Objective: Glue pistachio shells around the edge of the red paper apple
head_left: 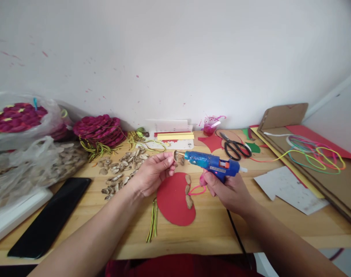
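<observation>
My left hand (pixel 155 171) pinches a peanut shell (pixel 175 156) above the table. In my right hand (pixel 230 190) is a blue hot glue gun (pixel 212 162), its nozzle pointing left and meeting the shell or very close to it. Below both hands lies a red paper cutout (pixel 175 204) with several peanut shells (pixel 189 201) along its right edge. A pink cord loop (pixel 198 190) sticks out on its right, and a green-yellow yarn tassel (pixel 152 223) hangs off its lower left. Loose shell halves (pixel 126 163) are spread left of my left hand.
Black-handled scissors (pixel 234 148) lie behind the glue gun. Cardboard (pixel 316 165) with bright cord (pixel 316 152) is at the right. A black phone-like slab (pixel 50 217), a plastic bag (pixel 22 169) and stacked magenta pieces (pixel 98 130) fill the left. The gun's black cable (pixel 235 231) runs off the front edge.
</observation>
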A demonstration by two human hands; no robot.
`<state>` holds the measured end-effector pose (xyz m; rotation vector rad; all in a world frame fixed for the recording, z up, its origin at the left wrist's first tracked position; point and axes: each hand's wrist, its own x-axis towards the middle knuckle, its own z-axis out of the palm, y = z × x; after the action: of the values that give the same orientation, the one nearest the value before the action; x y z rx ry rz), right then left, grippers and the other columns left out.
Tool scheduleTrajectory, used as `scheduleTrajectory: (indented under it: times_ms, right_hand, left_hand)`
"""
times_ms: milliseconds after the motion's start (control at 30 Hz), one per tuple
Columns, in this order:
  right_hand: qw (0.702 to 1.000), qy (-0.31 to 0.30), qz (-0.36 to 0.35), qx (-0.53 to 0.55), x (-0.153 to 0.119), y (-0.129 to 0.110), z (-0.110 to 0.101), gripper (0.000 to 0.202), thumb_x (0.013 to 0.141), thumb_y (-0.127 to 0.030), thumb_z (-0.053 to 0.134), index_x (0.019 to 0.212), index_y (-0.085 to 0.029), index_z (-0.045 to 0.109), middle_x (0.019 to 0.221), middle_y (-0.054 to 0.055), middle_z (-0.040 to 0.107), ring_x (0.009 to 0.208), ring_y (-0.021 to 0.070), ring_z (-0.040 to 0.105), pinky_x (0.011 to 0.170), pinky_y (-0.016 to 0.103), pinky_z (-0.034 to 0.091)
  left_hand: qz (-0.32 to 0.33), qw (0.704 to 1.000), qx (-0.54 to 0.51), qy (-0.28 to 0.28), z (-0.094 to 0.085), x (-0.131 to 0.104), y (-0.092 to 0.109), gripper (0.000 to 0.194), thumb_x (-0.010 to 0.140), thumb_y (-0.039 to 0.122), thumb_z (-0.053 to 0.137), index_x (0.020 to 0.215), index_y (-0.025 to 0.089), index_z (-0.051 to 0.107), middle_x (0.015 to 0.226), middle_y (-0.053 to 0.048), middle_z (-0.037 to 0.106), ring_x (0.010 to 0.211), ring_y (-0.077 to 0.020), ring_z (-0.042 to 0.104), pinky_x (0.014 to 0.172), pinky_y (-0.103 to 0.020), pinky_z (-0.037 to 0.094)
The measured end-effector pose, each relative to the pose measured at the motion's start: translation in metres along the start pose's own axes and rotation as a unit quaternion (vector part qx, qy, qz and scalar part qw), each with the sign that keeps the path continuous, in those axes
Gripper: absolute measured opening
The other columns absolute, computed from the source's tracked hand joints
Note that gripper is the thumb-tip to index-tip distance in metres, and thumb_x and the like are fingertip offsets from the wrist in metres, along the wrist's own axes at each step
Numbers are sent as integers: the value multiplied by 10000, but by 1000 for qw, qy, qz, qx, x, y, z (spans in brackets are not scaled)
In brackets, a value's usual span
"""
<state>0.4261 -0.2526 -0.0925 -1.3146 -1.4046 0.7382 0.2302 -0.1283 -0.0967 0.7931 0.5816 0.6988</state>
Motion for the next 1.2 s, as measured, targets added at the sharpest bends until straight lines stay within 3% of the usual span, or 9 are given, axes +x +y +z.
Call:
scheduleTrajectory:
  times_ms: [267,500,900,1200]
  right_hand:
    - [999,6,16,-32,-1,5,0,310,983,-414,563,751,-210,597,651,8,606,504,122,502,466,269,410]
    - [999,8,-11,-52,1,-2,0,296,977,-385,559,739,-213,597,551,-25,517,493,127,477,463,267,387]
    - [999,10,8,-39,-1,3,0,296,978,-420,571,768,-214,604,609,-11,568,505,123,485,460,260,401]
    - [999,6,8,-51,0,1,-1,332,988,-410,553,719,-216,569,555,-20,522,493,127,481,460,266,401]
  left_hand:
    - [3,1000,5,-6,-1,0,-1,262,685,248,924,753,105,715,677,-23,652,586,-66,577,567,-141,517]
    - [1,1000,8,-2,0,-1,0,260,679,238,926,758,102,719,679,-24,651,589,-71,578,570,-146,523]
    - [4,1000,9,-15,1,-1,0,239,707,233,906,759,95,718,692,-25,640,601,-69,568,570,-146,511]
    - [-54,998,-20,-34,2,-4,-1,228,712,202,901,778,93,711,712,-36,650,592,-67,576,583,-147,540]
